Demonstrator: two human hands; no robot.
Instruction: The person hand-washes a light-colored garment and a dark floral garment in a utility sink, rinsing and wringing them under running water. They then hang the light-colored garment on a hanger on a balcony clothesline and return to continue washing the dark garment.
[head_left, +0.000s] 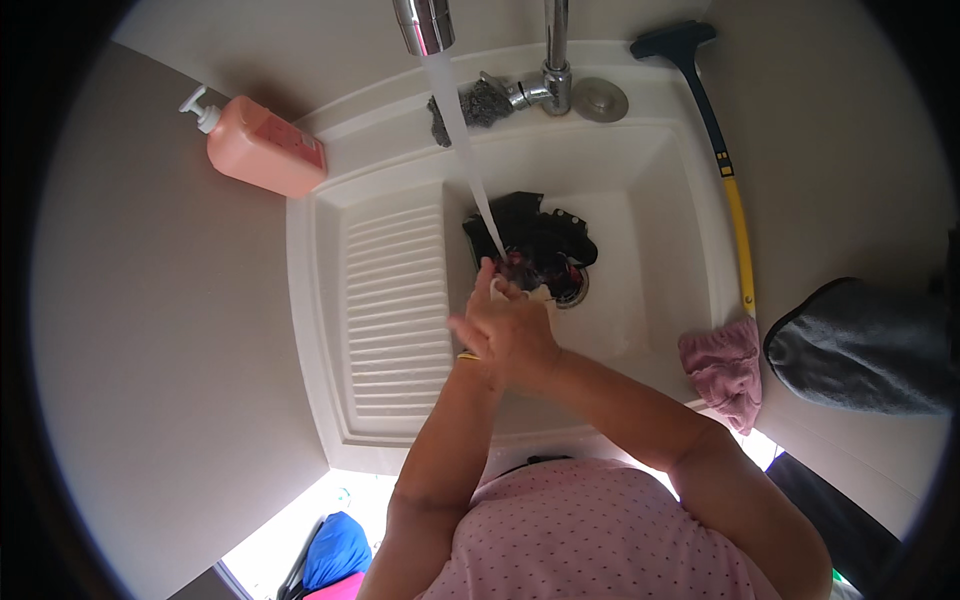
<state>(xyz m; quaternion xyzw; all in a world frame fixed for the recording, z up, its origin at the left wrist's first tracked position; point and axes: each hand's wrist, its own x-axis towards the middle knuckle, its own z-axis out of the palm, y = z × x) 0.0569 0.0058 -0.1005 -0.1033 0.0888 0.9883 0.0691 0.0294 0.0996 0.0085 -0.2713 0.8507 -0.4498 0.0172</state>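
A stream of water runs from the chrome faucet spout (426, 30) down into the white laundry sink (611, 322). Dark wet fabric (517, 217), with some reddish parts, lies in the basin beside and partly over the drain (574, 292). Both my hands are together just in front of it, near the end of the stream. My right hand (521, 322) lies across my left hand (480, 330) and hides much of it. A small piece of pale cloth (544, 294) shows at my fingers; which hand has it is unclear. A yellow band is at my left wrist.
Left of the basin is a ribbed washboard (394, 300). A pink pump bottle (262, 146) stands at the back left corner, and a grey scrubber (484, 103) lies behind the basin. Along the right rim are a squeegee (705, 112) and a pink cloth (724, 371); a grey towel (862, 349) hangs farther right.
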